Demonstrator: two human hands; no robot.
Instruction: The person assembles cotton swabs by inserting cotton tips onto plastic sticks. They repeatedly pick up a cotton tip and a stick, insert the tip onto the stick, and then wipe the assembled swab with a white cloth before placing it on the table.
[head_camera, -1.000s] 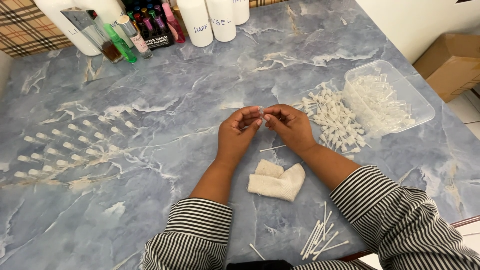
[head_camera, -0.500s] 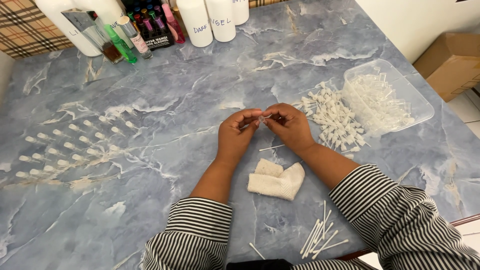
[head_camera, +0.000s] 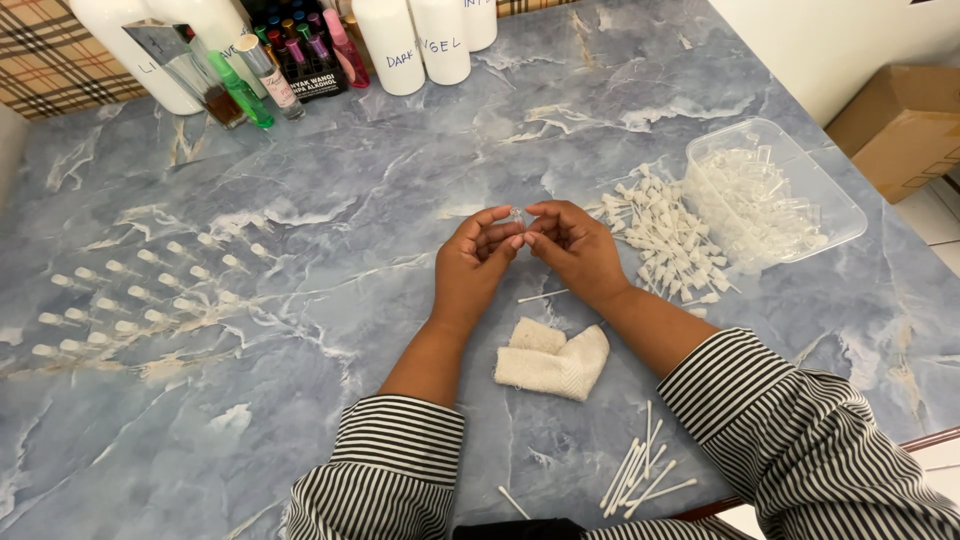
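Nearest me a loose bunch of thin white sticks (head_camera: 640, 475) and a folded white cloth (head_camera: 553, 360) lie on the marbled worktop (head_camera: 350, 200), and just past them my left hand (head_camera: 475, 265) and right hand (head_camera: 572, 245) meet fingertip to fingertip, both pinched shut on a tiny clear vial (head_camera: 517, 214) too small to make out properly. I judge the job partly done: rows of finished small vials (head_camera: 140, 295) lie to the left, while a heap of white caps (head_camera: 670, 240) and a clear tray of parts (head_camera: 765, 195) wait on the right; the bottles (head_camera: 400, 40) beyond are cut off by the top edge
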